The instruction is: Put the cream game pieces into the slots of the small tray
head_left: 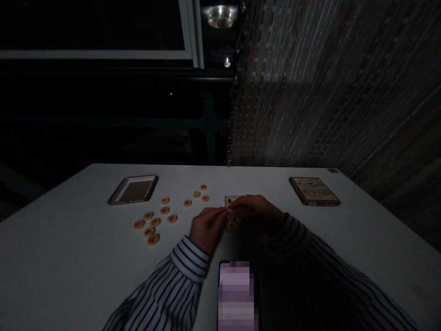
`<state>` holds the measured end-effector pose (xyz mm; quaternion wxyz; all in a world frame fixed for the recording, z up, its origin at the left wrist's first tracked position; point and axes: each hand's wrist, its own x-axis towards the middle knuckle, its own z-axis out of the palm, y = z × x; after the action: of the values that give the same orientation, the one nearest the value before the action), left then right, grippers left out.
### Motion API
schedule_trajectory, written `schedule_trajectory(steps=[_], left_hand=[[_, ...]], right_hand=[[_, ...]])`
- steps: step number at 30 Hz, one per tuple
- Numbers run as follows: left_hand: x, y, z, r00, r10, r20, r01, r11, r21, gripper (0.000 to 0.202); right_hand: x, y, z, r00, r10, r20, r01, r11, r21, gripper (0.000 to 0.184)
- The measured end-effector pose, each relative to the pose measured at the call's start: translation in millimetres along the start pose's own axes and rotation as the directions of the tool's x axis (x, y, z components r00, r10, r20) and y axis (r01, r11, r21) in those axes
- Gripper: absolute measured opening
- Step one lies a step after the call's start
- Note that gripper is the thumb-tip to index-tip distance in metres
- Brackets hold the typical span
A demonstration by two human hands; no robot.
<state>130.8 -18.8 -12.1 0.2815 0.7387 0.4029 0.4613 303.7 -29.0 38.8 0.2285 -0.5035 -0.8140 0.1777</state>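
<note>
Small round cream piece with red marking [230,214]: at meeting fingertips, above pale rectangular box [232,197]; probably light, stiff, smooth; best pinched by the rim.
Left hand [208,226]: fingertips drawn together at piece; cannot tell if gripping.
Right hand [257,210]: bent over box, hiding its right side; grip likewise unclear.
White table [82,276]: loose round cream pieces [155,222] leftward, flat printed brown case [314,190] rightward, lit rectangular phone [236,296] nearer.

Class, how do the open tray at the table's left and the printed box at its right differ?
The tray lies hollow side up; the box shows a flat top. The tray's floor looks plain; the box's top carries dark characters. Both rest on the white table, touched by neither the left hand nor the right hand.
</note>
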Motion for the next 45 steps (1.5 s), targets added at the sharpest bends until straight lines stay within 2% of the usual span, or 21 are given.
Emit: schedule_trajectory(steps=[4, 13, 21, 27, 37, 45], left_hand=[[-0.6, -2.2, 1.6, 0.999, -0.03, 0.013, 0.031, 0.999, -0.029, 0.019], [-1.0, -1.3, 1.1, 0.998, -0.026, 0.052, 0.027, 0.999, -0.034, 0.021], [-1.1, 0.6, 1.2, 0.997, -0.07, 0.03, 0.071, 0.997, -0.043, 0.02], [0.2, 4.9, 0.6, 0.989, -0.141, -0.035, 0.137, 0.986, -0.092, 0.02], [0.8, 4.8, 1.4, 0.986, -0.163, -0.033, 0.154, 0.97, -0.19, 0.019], [0.6, 9.9, 0.3, 0.98, -0.198, -0.026, 0.187, 0.954, -0.235, 0.017]], right_hand=[[-0.7, -0.6, -0.8, 0.999, 0.037, -0.001, -0.037, 0.999, 0.003, 0.02], [0.5, -5.8, -5.2, 0.999, 0.006, 0.053, -0.005, 1.0, -0.021, 0.021], [-0.7, -6.5, -6.2, 1.0, 0.002, 0.003, -0.002, 1.0, -0.011, 0.02], [-0.9, -4.6, -6.5, 0.998, 0.037, -0.055, -0.038, 0.999, -0.018, 0.02], [-0.5, -4.0, -6.0, 0.998, 0.052, -0.045, -0.054, 0.998, -0.04, 0.021], [-2.4, -7.5, -5.9, 0.998, 0.061, -0.026, -0.06, 0.998, 0.032, 0.02]])
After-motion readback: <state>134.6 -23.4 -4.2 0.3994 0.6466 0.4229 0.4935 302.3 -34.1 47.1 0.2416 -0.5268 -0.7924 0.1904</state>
